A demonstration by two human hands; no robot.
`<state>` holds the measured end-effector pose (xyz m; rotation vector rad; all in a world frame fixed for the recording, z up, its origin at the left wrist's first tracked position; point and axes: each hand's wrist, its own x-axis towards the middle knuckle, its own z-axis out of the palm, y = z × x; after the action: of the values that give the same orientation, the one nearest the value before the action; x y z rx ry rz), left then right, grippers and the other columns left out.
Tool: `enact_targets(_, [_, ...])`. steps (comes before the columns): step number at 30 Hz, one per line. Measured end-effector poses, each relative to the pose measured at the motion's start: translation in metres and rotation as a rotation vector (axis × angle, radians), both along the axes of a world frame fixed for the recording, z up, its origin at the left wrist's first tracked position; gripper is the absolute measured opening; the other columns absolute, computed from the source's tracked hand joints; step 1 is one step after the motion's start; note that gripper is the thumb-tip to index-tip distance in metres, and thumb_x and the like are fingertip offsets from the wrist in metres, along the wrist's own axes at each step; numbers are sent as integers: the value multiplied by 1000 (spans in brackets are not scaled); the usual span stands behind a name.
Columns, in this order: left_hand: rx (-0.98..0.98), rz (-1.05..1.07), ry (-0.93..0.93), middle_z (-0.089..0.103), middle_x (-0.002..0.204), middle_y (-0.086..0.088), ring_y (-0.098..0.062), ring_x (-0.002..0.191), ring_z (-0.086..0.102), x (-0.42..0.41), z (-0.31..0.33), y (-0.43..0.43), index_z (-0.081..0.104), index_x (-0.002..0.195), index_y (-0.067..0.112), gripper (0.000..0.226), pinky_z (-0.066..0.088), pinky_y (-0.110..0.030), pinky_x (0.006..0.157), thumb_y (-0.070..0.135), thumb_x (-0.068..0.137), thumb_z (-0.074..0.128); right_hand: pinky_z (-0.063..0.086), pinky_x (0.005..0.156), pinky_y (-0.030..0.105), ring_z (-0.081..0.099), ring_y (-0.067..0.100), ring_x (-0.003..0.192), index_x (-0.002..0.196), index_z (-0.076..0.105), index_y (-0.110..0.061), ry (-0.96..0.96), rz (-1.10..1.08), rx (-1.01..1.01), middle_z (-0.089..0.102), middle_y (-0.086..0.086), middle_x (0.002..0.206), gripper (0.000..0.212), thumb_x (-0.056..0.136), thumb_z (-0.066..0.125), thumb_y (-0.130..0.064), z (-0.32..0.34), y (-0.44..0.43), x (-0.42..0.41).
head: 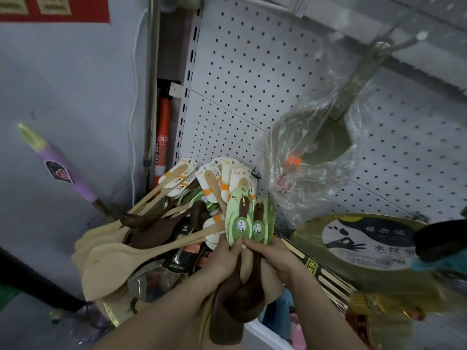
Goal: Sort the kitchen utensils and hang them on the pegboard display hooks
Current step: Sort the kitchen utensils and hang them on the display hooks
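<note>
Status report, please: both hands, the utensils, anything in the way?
Left hand grips the dark spoons. Right hand pinches the green cards. Spoons not yet hung. Bagged ladle hangs before the pegboard, to the right.

Purple handle with pale green tip [63, 170] leaning on grey wall [75, 84]; orange-red cylinder [163, 137] upright beside white cable [132, 102]; red poster [54, 8] top left.

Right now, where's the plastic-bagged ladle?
Head view, right of centre: the bagged ladle hangs against the pegboard, above the round yellow package, up-right of the green-carded spoons.
</note>
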<state>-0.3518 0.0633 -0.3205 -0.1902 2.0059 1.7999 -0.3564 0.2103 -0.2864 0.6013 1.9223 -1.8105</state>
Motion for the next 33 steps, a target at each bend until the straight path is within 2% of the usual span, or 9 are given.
enact_targets(3, [15, -8, -20, 50, 140, -4, -23, 132, 44, -3, -1, -7, 36, 143, 18, 62, 33, -33, 110, 51, 91, 44, 56, 91, 39, 71, 26, 100, 115, 69, -7, 9, 16, 10, 75, 11, 107, 38, 79, 80, -9, 4, -9, 2])
enact_targets(6, [38, -40, -23, 46, 144, -4, -21, 134, 41, -4, 4, -14, 31, 146, 17, 50, 29, -23, 104, 36, 101, 39, 56, 90, 31, 71, 21, 101, 115, 69, -8, 24, 13, 70, 74, 7, 109, 41, 77, 80, -1, 4, -14, 4])
enact_targets(10, [24, -43, 15, 46, 144, -4, -23, 135, 40, -4, 9, -14, 34, 146, 17, 49, 28, -22, 101, 37, 102, 37, 57, 75, 25, 72, 19, 87, 104, 70, -11, 22, -26, 178, 75, 7, 100, 33, 76, 77, 4, 16, -16, 10])
enact_targets(16, [-15, -46, 27, 48, 142, -11, -28, 133, 41, -7, 16, -18, 39, 143, 13, 48, 31, -28, 102, 39, 102, 33, 58, 84, 38, 71, 26, 88, 101, 70, -10, -9, -126, 271, 75, 11, 96, 30, 73, 79, -3, 17, -14, 14])
enact_targets(21, [38, -85, -30, 51, 140, -9, -28, 130, 45, -12, 18, -32, 43, 141, 19, 48, 32, -33, 109, 45, 101, 33, 57, 69, 32, 72, 25, 79, 100, 71, -10, -136, -109, 94, 76, 10, 87, 22, 80, 72, -1, 19, -21, 22])
enact_targets(24, [89, -133, -94, 59, 129, -15, -34, 120, 53, -18, 19, -44, 51, 133, 21, 45, 42, -44, 106, 48, 99, 36, 58, 76, 36, 73, 26, 81, 96, 73, -9, -223, -32, -51, 76, 13, 92, 16, 83, 70, 0, 15, -31, 21])
enact_targets(27, [60, -204, -67, 65, 114, 0, -20, 102, 61, -26, 22, -59, 52, 120, 30, 27, 49, -29, 89, 42, 101, 36, 58, 79, 36, 71, 27, 88, 103, 73, -8, -217, -29, -112, 73, 17, 105, 20, 84, 72, -2, 6, -44, 16])
enact_targets(30, [20, -290, -113, 63, 124, -8, -22, 109, 60, -34, 21, -73, 50, 132, 24, 43, 47, -36, 100, 48, 99, 39, 56, 91, 40, 69, 30, 101, 116, 70, -7, -208, -86, -213, 71, 16, 113, 35, 81, 74, -4, -9, -55, 9])
enact_targets(33, [15, -346, -194, 67, 108, -14, -16, 88, 65, -40, 18, -84, 53, 130, 14, 50, 55, -28, 74, 50, 97, 43, 57, 86, 38, 69, 29, 102, 120, 67, -3, -151, -193, -302, 70, 17, 116, 39, 82, 69, 5, -23, -65, 5])
